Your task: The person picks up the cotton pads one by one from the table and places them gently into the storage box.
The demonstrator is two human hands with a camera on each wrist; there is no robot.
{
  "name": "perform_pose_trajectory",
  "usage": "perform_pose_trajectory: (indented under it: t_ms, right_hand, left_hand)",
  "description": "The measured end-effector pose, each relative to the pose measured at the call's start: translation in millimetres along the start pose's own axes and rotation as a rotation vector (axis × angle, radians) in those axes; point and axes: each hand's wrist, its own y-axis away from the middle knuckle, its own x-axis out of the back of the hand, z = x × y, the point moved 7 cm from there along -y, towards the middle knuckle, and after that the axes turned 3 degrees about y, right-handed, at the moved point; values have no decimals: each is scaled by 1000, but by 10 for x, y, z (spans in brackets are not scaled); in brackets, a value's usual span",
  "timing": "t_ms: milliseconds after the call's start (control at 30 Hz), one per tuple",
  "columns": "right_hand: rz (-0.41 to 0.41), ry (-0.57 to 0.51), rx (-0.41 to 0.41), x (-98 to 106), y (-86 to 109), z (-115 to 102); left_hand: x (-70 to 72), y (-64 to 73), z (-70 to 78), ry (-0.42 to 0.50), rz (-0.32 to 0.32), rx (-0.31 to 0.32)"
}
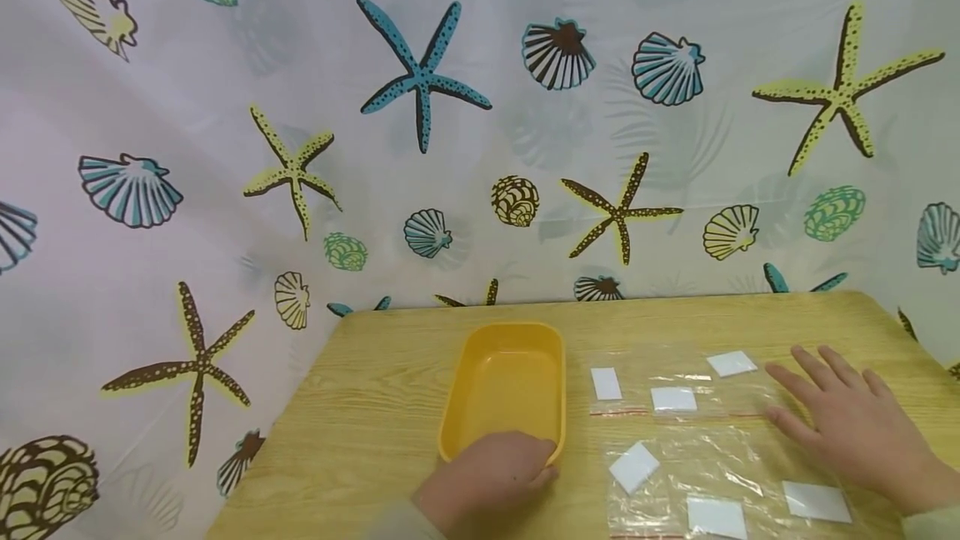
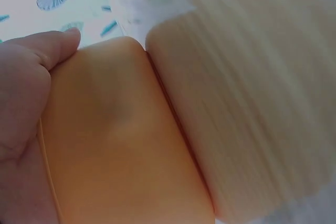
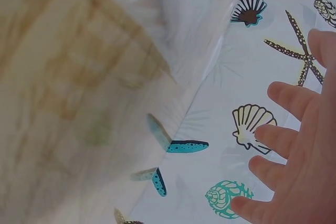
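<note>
A yellow-orange plastic tray stands on the wooden table, with nothing visible inside it. My left hand grips its near rim. In the left wrist view the thumb of the left hand lies along the edge of the tray; the other fingers are largely hidden. My right hand is spread with its fingers apart, beside several clear zip bags bearing white labels. In the right wrist view the fingers of the right hand are extended and hold nothing.
The bags lie flat in two rows on the right half of the wooden table. A white curtain printed with shells and starfish hangs behind the table and along its sides.
</note>
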Motion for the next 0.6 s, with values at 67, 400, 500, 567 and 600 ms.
perform_pose_trajectory:
  t_ms: [67,400,500,567,600]
  right_hand:
    - [3,-2,3,-8,-5,-13]
    - [2,-9,6,-23,-13,-41]
    - [-3,-10,5,-16,-3,-57]
    - [-5,-14,2,-13,5,-69]
    - [-6,-16,3,-15,7,-71]
  left_hand:
    - [-43,-12,110,-21,-12,-20]
    - [-124,-64,435,-50,-16,-9]
    - [-142,-79,475,-48,-28,13]
    - [-151,-82,501,-57,-32,28]
    - [-158,-84,511,-58,-34,34]
